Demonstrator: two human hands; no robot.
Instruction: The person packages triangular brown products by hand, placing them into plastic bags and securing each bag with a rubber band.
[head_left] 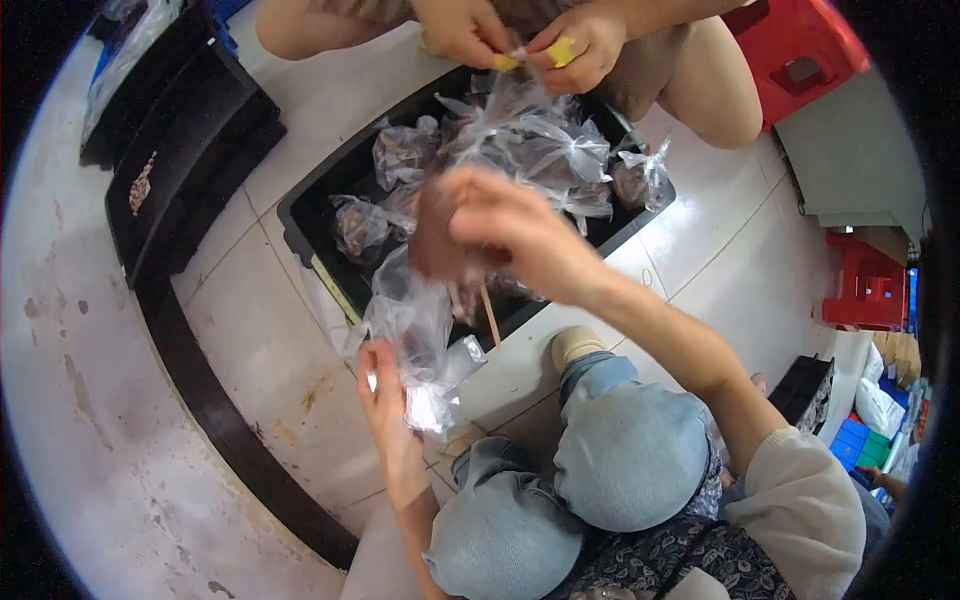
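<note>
My left hand (382,385) grips a clear plastic bag (412,315) near the close edge of a black tray (300,225). Shiny pale plastic (428,405) hangs beside its fingers. Over the tray, my right hand (505,225) is curled around a brown rounded thing (438,235), blurred by motion, its kind unclear. Just below it are small pale brown bits (463,300) and a thin stick (491,315). Several knotted clear bags with dark brown contents (400,150) fill the tray. Across from me, another person's hands (570,45), with yellow at the fingertips, pinch the top of a bag (515,100).
Black bins (195,150) stand at the left, one with a small heap of brownish pieces (142,185). Red stools (800,55) are at the right. White floor tiles (270,370) surround the tray, and my knees (630,450) are close in front.
</note>
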